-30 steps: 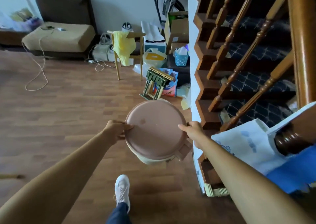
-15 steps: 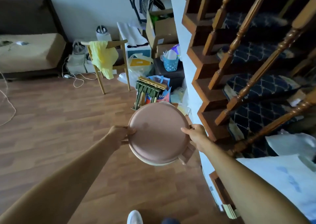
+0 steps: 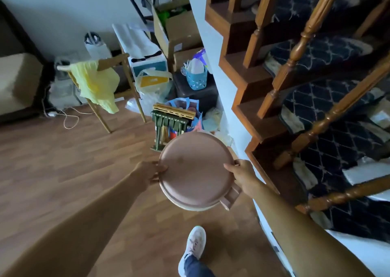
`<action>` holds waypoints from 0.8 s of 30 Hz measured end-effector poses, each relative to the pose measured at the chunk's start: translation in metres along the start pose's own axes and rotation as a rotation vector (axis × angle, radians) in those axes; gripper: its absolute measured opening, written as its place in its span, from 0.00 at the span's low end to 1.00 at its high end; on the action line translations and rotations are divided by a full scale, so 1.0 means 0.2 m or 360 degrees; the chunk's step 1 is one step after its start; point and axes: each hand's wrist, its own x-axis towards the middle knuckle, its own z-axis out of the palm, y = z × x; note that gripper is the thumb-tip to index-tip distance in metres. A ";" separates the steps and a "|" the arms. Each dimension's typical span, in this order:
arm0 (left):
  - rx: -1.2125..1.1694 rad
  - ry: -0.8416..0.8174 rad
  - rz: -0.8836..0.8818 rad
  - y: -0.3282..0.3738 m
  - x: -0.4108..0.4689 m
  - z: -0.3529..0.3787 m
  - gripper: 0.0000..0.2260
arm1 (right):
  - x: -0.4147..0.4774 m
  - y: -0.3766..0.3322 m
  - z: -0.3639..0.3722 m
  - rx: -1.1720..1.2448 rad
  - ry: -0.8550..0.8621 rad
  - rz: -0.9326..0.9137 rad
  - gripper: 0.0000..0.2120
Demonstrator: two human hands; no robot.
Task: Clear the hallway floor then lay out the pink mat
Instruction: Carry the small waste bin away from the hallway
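Two hands show, the left hand (image 3: 148, 172) and the right hand (image 3: 242, 174). One round pink lidded container (image 3: 195, 169), one white shoe (image 3: 195, 243), one wooden chair (image 3: 109, 82), one yellow cloth (image 3: 95, 85), one blue basket (image 3: 196, 79), one green folding stool (image 3: 169, 122), and perhaps two cardboard boxes (image 3: 175, 27), half hidden in clutter.

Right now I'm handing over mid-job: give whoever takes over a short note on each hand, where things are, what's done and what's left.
Left hand: gripping the left rim of the pink lidded container.
Right hand: gripping its right rim. The container is held clear of the wooden floor, beside the staircase.
Ahead: green folding stool, clutter by the wall, and a chair with yellow cloth.
Done: container lifted.
Left: set it down out of the way, then lay out the pink mat, which isn't in view.
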 end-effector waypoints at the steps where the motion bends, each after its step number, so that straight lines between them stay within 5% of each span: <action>1: -0.0003 0.0008 -0.0020 0.03 0.08 0.02 0.20 | 0.07 -0.01 0.00 0.0006 0.0013 0.0004 0.12; 10: 0.0015 -0.0010 -0.0136 0.26 0.69 0.22 0.12 | 0.67 -0.11 0.03 -0.0011 0.0051 0.0160 0.13; 24: 0.0170 -0.0205 -0.0290 0.35 1.73 0.44 0.22 | 1.43 0.14 0.22 -0.0006 0.0363 0.0456 0.11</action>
